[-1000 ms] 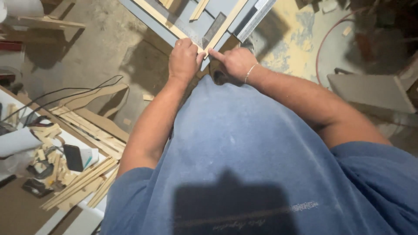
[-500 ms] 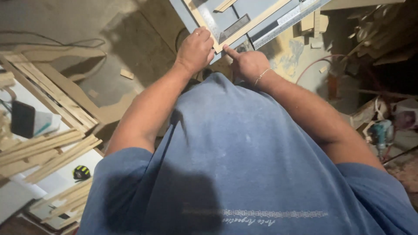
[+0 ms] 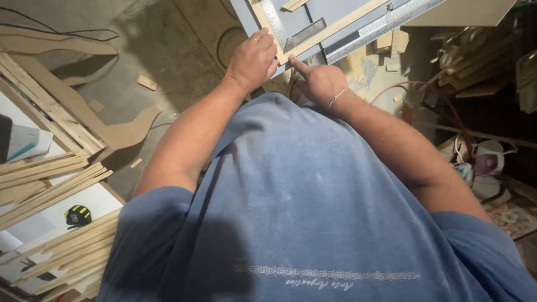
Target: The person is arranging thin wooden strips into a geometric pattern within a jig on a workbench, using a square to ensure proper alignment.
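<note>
Since the earlier frame your view has swung right and drawn closer: the lumber stack now sits hard against the left edge, and both hands lie higher, near the top.

Nearest you, your blue shirt fills the lower half and hides everything directly beneath it. At lower left, loose wooden slats [image 3: 50,184] lie in a rough pile on a pale surface, with a small black-and-yellow tape measure [image 3: 77,215] among them.

Further out, your left hand [image 3: 254,59] lies palm down with fingers curled together, pressing on the corner of a wooden strip frame [image 3: 335,25] where it meets the near edge of the grey table [image 3: 335,8]. Your right hand [image 3: 319,81], a bracelet at its wrist, is closed with the forefinger extended, its tip touching the same strip just beside the left hand. Neither hand shows a full grip; both bear down. A steel square [image 3: 305,34] lies inside the frame corner, flat on the table.

Judgement: the strip looks thin, light and stiff, liable to snap or shift at the joint if levered. Hold it close to the corner, pressing flat, not out along its free length.

Farthest, at right, offcuts and clutter [image 3: 475,56] sit in shadow and cannot be made out. The frame's far sides are cut off by the top edge, and the joint itself is covered by your left hand.
</note>
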